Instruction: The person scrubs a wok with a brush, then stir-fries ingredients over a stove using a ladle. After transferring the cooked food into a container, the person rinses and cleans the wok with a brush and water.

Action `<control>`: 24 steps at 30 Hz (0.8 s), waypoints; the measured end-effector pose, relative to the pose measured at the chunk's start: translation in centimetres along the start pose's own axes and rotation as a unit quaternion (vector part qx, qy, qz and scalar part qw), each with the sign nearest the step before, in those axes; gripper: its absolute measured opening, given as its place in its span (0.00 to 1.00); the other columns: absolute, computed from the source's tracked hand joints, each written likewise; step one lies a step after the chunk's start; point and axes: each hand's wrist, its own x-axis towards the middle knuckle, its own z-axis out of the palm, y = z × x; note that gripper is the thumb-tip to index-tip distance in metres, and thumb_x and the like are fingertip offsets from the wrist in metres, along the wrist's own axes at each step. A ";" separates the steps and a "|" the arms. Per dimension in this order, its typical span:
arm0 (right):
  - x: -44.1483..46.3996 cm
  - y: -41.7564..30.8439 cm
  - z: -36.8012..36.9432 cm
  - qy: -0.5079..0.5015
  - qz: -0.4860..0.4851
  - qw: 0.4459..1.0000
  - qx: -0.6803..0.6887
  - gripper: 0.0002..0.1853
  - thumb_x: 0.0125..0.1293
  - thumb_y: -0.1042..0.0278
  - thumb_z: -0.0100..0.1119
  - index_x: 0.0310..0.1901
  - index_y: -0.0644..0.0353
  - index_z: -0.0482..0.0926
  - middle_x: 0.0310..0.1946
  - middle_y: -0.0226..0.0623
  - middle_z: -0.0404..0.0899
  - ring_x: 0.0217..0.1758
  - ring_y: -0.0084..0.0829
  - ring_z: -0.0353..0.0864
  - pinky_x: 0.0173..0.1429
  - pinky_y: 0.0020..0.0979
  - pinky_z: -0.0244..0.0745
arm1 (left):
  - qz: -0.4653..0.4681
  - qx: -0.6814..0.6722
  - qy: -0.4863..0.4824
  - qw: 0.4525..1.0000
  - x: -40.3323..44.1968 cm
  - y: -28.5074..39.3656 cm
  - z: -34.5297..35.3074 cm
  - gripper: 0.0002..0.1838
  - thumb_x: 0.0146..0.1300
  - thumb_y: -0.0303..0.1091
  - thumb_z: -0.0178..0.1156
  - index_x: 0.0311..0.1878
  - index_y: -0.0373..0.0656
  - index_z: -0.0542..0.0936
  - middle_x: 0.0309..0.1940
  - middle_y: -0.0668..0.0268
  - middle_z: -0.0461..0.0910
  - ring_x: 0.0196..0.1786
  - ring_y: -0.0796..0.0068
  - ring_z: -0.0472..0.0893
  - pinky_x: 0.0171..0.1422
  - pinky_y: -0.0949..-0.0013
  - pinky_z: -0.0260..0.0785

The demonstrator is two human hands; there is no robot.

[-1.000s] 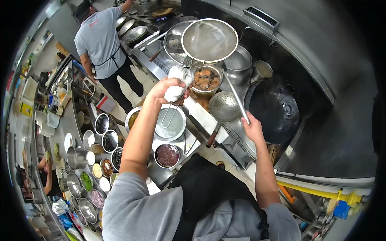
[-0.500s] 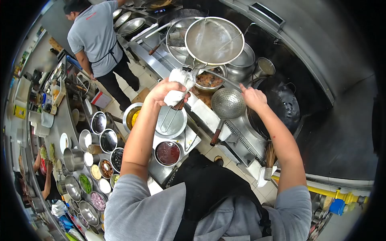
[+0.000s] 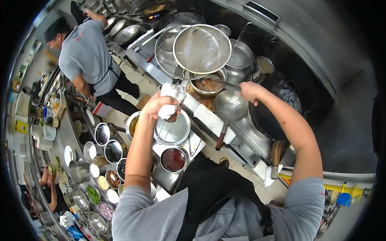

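Note:
My left hand [image 3: 157, 106] is closed on a bunched white cloth [image 3: 173, 96] around the handle of a large round strainer [image 3: 202, 48]. The strainer is raised over the stove, its fine mesh facing up. My right hand [image 3: 251, 91] grips the long metal handle of a ladle [image 3: 230, 84], which slants left to a metal pot [image 3: 208, 94] of brownish food pieces. The ladle's bowl is hard to make out there. Just below that handle lies a perforated skimmer [image 3: 231, 106] with a wooden grip.
A dark wok [image 3: 267, 118] and a bamboo brush [image 3: 276, 154] are at the right. Nearer me stand a bowl of red sauce [image 3: 173, 159] and a metal basin [image 3: 175, 130]. Several ingredient containers line the left counter [image 3: 74, 138]. A co-worker [image 3: 90, 56] stands at the upper left.
The strainer and my left hand have shifted left and slightly down in view. My right hand has turned and risen slightly with the ladle handle. The co-worker leans further left.

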 end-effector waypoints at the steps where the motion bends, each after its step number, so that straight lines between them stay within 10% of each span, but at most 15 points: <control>1: 0.1 0.0 -0.4 -0.026 -0.004 0.999 0.023 0.18 0.73 0.67 0.50 0.35 0.78 0.80 0.19 0.52 0.79 0.18 0.42 0.84 0.22 0.40 0.81 | -0.002 0.000 -0.001 1.000 -0.1 0.0 -0.1 0.23 0.49 0.24 0.64 0.51 0.30 0.75 0.39 0.53 0.80 0.33 0.63 0.82 0.36 0.61 0.79; 4: 0.8 0.2 -1.0 -0.094 -0.019 0.992 0.079 0.25 0.77 0.62 0.48 0.24 0.73 0.75 0.14 0.43 0.74 0.13 0.37 0.78 0.18 0.38 0.77 | -0.006 -0.001 0.007 1.000 -0.6 0.0 0.1 0.24 0.49 0.24 0.64 0.52 0.30 0.74 0.39 0.53 0.80 0.33 0.63 0.82 0.36 0.61 0.79; 18: 1.2 3.6 3.3 -0.176 0.053 0.803 0.566 0.14 0.76 0.59 0.54 0.34 0.57 0.69 0.22 0.26 0.70 0.13 0.11 0.62 0.12 0.18 0.55 | 0.000 0.001 0.015 1.000 -1.1 -0.7 0.3 0.25 0.49 0.26 0.64 0.53 0.32 0.75 0.38 0.54 0.79 0.33 0.63 0.81 0.36 0.62 0.78; 24: 1.6 5.3 7.0 -0.230 0.013 0.619 0.751 0.14 0.76 0.60 0.54 0.42 0.64 0.70 0.22 0.23 0.68 0.13 0.08 0.59 0.11 0.16 0.54 | -0.007 0.001 0.064 0.998 -1.7 -1.0 1.1 0.22 0.49 0.23 0.62 0.51 0.32 0.75 0.35 0.55 0.80 0.32 0.61 0.82 0.36 0.58 0.78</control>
